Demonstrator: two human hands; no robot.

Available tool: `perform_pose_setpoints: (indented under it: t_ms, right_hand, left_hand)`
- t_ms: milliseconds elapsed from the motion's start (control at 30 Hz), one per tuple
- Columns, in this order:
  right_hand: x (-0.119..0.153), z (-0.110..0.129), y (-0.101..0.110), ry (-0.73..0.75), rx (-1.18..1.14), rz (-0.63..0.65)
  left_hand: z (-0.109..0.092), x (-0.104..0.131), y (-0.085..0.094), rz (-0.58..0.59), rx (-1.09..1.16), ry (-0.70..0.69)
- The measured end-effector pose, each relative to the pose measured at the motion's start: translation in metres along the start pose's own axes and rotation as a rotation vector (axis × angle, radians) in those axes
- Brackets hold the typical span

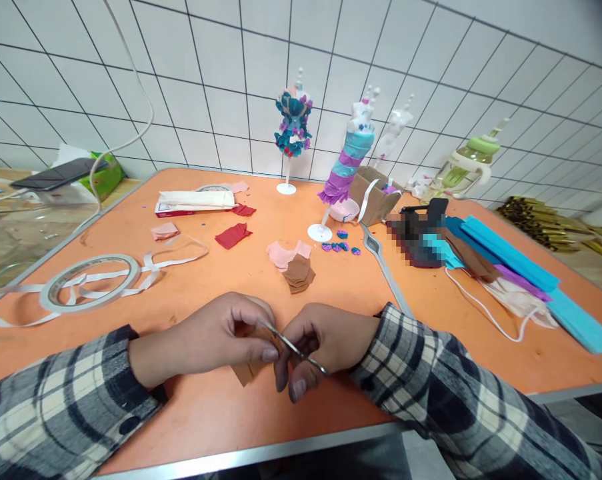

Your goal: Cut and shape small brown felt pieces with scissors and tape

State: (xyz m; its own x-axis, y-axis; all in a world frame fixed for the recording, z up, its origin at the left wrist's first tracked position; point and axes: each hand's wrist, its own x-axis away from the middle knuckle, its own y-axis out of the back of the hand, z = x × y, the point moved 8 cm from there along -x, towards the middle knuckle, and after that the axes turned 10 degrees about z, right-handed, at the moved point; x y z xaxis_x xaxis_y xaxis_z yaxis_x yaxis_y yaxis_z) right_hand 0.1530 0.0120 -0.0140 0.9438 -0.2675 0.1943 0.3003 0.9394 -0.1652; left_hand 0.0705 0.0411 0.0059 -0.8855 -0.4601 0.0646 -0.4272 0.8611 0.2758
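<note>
My left hand [231, 337] is closed on a piece of brown paper [245, 372], pinched between thumb and fingers, with its folded part hanging below. My right hand [318, 343] is closed round a pair of small metal scissors [295, 350], whose blades point up and left to the paper at my left fingertips. How far the blades are open cannot be made out. Just beyond both hands, a stack of cut brown paper pieces [299, 272] lies against pink pieces [283, 253] on the orange table [205, 427].
Behind stand a doll form in blue and purple paper [348, 163] and one with teal flowers [293, 127]. Tape roll [91, 283] and white ribbon lie left, red paper [233, 235] nearer the middle. Folded blue paper [511, 253], a cardboard box [378, 200] and a bottle [463, 167] are right.
</note>
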Motion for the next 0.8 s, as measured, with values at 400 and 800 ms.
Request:
perform_pose_setpoints:
  t_ms: [400,800]
  right_hand:
    - [0.014,0.01,0.054,0.113,0.182,-0.631]
    - [0.059,0.015,0.108,-0.143,0.489,-1.061]
  left_hand:
    - [0.005,0.01,0.032,-0.366,-0.019,0.058]
    - [0.013,0.025,0.045,-0.622,0.057,0.139]
